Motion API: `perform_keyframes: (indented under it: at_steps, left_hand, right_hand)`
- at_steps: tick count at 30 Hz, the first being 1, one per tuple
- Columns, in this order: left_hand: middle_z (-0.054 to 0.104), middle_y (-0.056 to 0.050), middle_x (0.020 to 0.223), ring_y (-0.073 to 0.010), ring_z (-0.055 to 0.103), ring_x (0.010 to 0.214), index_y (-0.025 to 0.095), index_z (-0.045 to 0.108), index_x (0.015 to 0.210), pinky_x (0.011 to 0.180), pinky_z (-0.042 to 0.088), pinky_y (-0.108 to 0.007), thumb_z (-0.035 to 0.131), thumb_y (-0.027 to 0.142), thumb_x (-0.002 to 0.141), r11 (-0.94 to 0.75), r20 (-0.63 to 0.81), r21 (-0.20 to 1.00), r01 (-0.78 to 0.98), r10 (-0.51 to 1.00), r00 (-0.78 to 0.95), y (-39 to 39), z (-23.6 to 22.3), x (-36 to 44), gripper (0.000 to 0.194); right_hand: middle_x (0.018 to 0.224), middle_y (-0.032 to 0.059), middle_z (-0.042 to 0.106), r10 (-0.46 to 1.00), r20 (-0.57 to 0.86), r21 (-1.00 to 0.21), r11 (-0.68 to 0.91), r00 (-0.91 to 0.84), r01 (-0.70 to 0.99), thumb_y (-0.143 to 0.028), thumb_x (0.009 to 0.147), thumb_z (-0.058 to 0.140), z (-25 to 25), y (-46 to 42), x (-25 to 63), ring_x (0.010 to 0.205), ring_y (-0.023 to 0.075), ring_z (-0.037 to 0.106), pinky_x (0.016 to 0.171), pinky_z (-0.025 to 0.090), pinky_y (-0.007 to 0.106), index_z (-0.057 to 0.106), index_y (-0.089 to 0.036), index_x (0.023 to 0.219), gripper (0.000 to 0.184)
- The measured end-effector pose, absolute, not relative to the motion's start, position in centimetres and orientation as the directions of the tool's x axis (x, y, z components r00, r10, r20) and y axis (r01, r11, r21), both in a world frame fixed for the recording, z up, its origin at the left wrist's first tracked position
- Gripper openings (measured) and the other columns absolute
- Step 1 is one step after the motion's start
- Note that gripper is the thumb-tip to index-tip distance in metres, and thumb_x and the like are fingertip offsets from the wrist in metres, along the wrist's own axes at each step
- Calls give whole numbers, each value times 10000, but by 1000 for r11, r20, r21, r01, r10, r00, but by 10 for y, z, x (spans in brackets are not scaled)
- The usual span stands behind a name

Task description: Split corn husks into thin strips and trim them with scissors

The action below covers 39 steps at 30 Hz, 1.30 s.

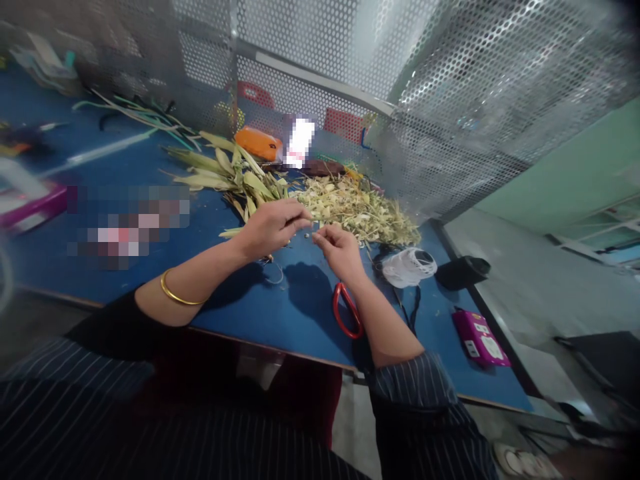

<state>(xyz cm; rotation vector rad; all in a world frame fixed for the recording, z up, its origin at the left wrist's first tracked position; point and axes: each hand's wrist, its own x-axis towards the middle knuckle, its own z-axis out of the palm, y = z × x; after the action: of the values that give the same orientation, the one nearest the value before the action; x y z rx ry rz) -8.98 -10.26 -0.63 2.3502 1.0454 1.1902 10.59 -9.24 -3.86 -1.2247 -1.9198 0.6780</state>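
My left hand (270, 230) and my right hand (341, 255) are close together above the blue table (310, 333), fingertips pinched and almost meeting. Whatever they pinch is too small and thin to make out. A tiny pale bit shows just below the fingertips. Behind my hands lies a heap of dry husk shreds (360, 210), with long pale green husks (215, 170) to its left. A loop of thin clear line (275, 273) rests under my left hand. Beside my right wrist is a red looped handle (346, 313), perhaps of scissors, partly hidden by the forearm.
To the right stand a white spool of thread (410, 267), a black spool (463, 272) and a purple packet (481, 339). An orange packet (259, 143) and a bright blurred screen (300, 142) are at the back, before a perforated metal screen (320, 67).
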Motion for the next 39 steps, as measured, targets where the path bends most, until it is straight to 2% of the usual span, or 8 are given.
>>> perform_keyframes:
  at_steps: [4, 9, 18, 23, 26, 31, 35, 39]
  left_hand:
    - [672, -70, 842, -187, 598, 818, 153, 672, 860, 765, 426, -287, 514, 281, 902, -649, 653, 484, 587, 715, 251, -97, -11, -92, 208]
    - [699, -69, 839, -198, 625, 820, 147, 689, 843, 758, 447, -303, 514, 256, 885, -624, 667, 417, 661, 704, 244, -92, -17, -93, 211]
    - [672, -85, 833, -209, 623, 812, 138, 688, 846, 681, 429, -303, 452, 228, 904, -586, 588, 200, 785, 713, 382, -92, -24, -91, 259]
    - [630, -65, 782, -172, 576, 679, 163, 670, 792, 563, 348, -281, 476, 156, 873, -715, 376, -36, 699, 638, 672, -96, -21, -90, 210]
    - [642, -32, 797, -138, 576, 680, 197, 682, 813, 581, 363, -248, 496, 174, 885, -827, 337, 122, 548, 554, 761, -100, -18, -90, 201]
    - [676, -33, 836, -121, 620, 761, 174, 694, 888, 677, 424, -216, 524, 206, 902, -826, 495, 439, 353, 550, 672, -101, -11, -91, 173]
    - [690, -44, 794, -139, 620, 741, 157, 698, 837, 679, 444, -244, 567, 249, 879, -739, 604, 515, 434, 672, 428, -100, -5, -93, 165]
    - [707, -42, 788, -148, 620, 726, 161, 705, 808, 690, 448, -268, 582, 248, 854, -639, 633, 536, 552, 737, 237, -96, -6, -95, 158]
  right_hand:
    - [732, 36, 598, 741, 460, -405, 666, -490, 627, -267, 919, 442, -30, -109, 100, 696, 149, 531, 638, 355, 264, 522, -203, 715, 228]
    - [673, 24, 521, 600, 496, -141, 769, -628, 623, -230, 939, 397, -24, -122, 95, 613, 147, 470, 578, 314, 275, 455, -213, 714, 233]
    - [667, -2, 514, 463, 598, -207, 878, -654, 432, -159, 913, 435, -19, -131, 91, 625, 129, 477, 589, 350, 251, 472, -215, 755, 172]
    - [685, -4, 535, 589, 662, -382, 797, -463, 467, -228, 928, 476, -10, -125, 101, 646, 115, 489, 616, 372, 246, 513, -202, 734, 198]
    - [621, -24, 478, 707, 639, -539, 693, -304, 479, -282, 913, 511, -11, -110, 112, 586, 108, 432, 578, 338, 255, 526, -199, 700, 229]
    - [520, -54, 370, 863, 483, -706, 486, -152, 516, -297, 866, 547, -30, -84, 120, 507, 104, 340, 527, 266, 260, 530, -198, 645, 243]
    - [589, -16, 507, 851, 435, -592, 517, -296, 618, -272, 874, 510, -39, -89, 109, 590, 130, 456, 588, 318, 263, 538, -198, 662, 227]
    - [792, 45, 615, 714, 454, -300, 686, -533, 663, -248, 934, 404, -37, -108, 99, 704, 154, 527, 636, 341, 268, 551, -197, 806, 202]
